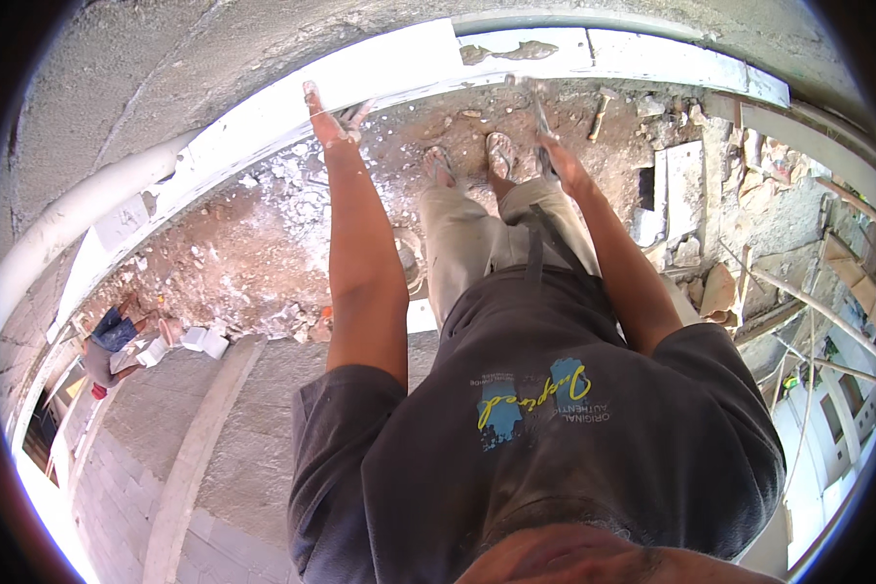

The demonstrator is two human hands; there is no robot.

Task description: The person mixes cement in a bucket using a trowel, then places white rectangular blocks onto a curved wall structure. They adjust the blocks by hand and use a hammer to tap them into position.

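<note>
A row of white blocks (389,66) runs in a curve along the foot of the grey wall. My left hand (335,124) is at the near edge of this row, its fingers stretched out and apart, and seems to rest against a block. It holds nothing. My right hand (562,161) is closed round the handle of a hammer (541,119), which is slightly blurred. The hammer's head is up close to the near face of the blocks, right of my left hand; whether it touches them I cannot tell. Grey mortar (516,51) shows on one block's top.
Another hammer (600,115) lies on the dirt to the right. Broken rubble (720,287), slabs and thin poles (808,307) fill the right side. A pale pipe (78,219) lies along the left wall. At far left a person (107,350) bends beside white blocks (204,341).
</note>
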